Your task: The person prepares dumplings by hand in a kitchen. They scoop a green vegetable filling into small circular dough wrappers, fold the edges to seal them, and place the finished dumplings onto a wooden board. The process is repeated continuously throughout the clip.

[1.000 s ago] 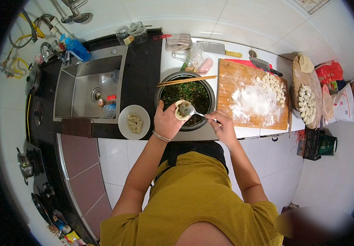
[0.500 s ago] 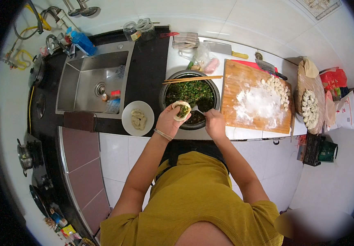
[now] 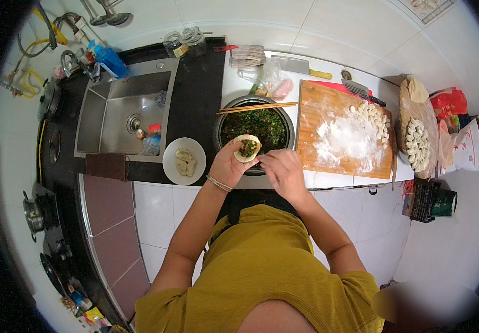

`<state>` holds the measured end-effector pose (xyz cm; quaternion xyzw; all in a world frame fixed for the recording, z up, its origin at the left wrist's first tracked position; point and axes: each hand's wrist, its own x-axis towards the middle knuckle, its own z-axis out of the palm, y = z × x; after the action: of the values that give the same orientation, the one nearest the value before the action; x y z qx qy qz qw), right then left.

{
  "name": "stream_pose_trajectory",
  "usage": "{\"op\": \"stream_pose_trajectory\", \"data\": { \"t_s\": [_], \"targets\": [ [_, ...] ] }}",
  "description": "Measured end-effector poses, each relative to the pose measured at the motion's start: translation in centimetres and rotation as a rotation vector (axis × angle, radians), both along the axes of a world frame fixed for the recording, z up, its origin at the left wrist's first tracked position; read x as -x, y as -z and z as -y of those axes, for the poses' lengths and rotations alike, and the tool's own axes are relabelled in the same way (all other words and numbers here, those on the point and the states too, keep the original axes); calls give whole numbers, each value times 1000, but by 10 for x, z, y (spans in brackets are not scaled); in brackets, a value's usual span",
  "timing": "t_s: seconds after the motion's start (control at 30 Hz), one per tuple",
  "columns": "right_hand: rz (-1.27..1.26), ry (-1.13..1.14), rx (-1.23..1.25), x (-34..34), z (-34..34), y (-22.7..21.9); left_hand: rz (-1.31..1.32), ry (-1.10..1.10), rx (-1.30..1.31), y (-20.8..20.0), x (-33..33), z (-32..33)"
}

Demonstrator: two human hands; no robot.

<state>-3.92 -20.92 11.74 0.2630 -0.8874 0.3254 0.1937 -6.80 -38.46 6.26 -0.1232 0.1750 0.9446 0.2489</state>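
Note:
In my left hand (image 3: pixel 227 166) is a round dumpling wrapper (image 3: pixel 256 150) with chopped green filling heaped in its middle, held over the near side of a large metal bowl. My right hand (image 3: pixel 285 173) has its fingers apart close to the wrapper's right edge; I cannot tell whether they touch it. No spoon shows in that hand. The bowl (image 3: pixel 291 123) holds green filling (image 3: pixel 253 123), and a pair of chopsticks (image 3: pixel 257 108) lies across its far rim. Both hands hide the bowl's near part.
A white plate (image 3: pixel 169 173) with several dumplings stands left, beside the sink (image 3: pixel 103 91). To the right lies a floured wooden board (image 3: pixel 310 147) with dough pieces (image 3: pixel 369 115). Beyond are a cleaver (image 3: pixel 295 64), another knife (image 3: pixel 364 91) and a round tray of dumplings (image 3: pixel 417 145).
My right hand has left the spoon handle it held over the bowl and moved left to the filled wrapper. The spoon no longer shows. My left hand stays nearly in place.

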Motion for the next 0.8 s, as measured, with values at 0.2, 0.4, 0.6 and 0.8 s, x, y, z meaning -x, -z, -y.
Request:
{"op": "stream_pose_trajectory", "data": {
  "t_s": [0.2,0.4,0.6,0.8],
  "targets": [
    [-113,-67,-112,4,5,8,-9,55,-26,1,0,-11],
    [-185,-96,-132,5,-2,11,-1,141,157,3,-2,-9],
    [-185,-178,-145,7,-3,7,68,338,542,-24,12,-3],
    [-140,-148,-51,9,-2,9,-31,361,675,-26,14,-6]
  ]
}}
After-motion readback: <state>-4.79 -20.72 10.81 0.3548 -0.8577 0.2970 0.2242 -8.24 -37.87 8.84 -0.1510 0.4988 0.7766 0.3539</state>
